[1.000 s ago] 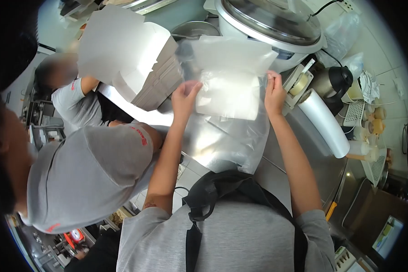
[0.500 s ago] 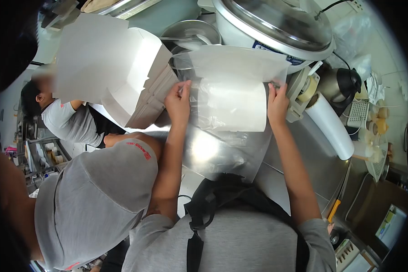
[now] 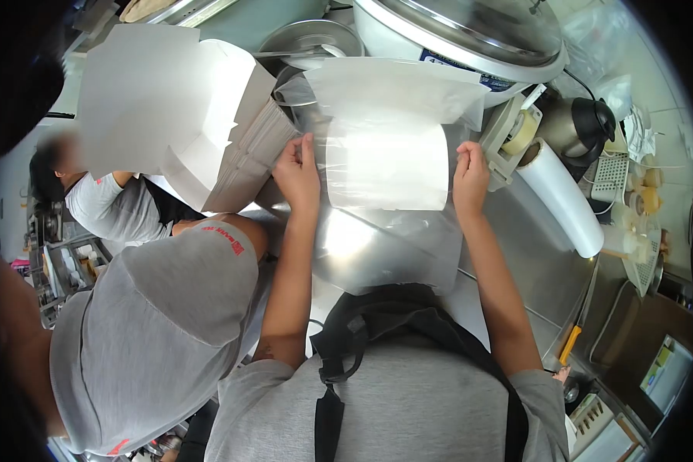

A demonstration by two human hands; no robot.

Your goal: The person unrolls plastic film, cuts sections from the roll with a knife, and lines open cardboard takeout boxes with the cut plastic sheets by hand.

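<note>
A clear plastic sheet (image 3: 404, 246) stretches between my hands over a steel worktop. On it lies a white rectangular piece (image 3: 389, 165), paper or card, with crinkled film over its left edge. A whitish translucent flap (image 3: 393, 88) stands up at the far side. My left hand (image 3: 297, 173) pinches at the sheet's left edge, thumb and fingers closed. At the right edge, my right hand (image 3: 470, 177) has its fingers curled together in the same way. The film is so transparent that its exact contact with the fingertips is hard to see.
Stacked white cardboard boxes (image 3: 246, 154) stand at left, near a co-worker's grey sleeve (image 3: 185, 285). A large rice cooker (image 3: 439, 38) and a metal bowl (image 3: 312, 35) are behind. To the right are a tape dispenser (image 3: 508, 142), a white film roll (image 3: 562, 200) and an orange-handled knife (image 3: 570, 345).
The white piece and the sheet have shifted slightly away from me and to the left in view. Both hands stay at the sheet's sides, with the right fingers more curled.
</note>
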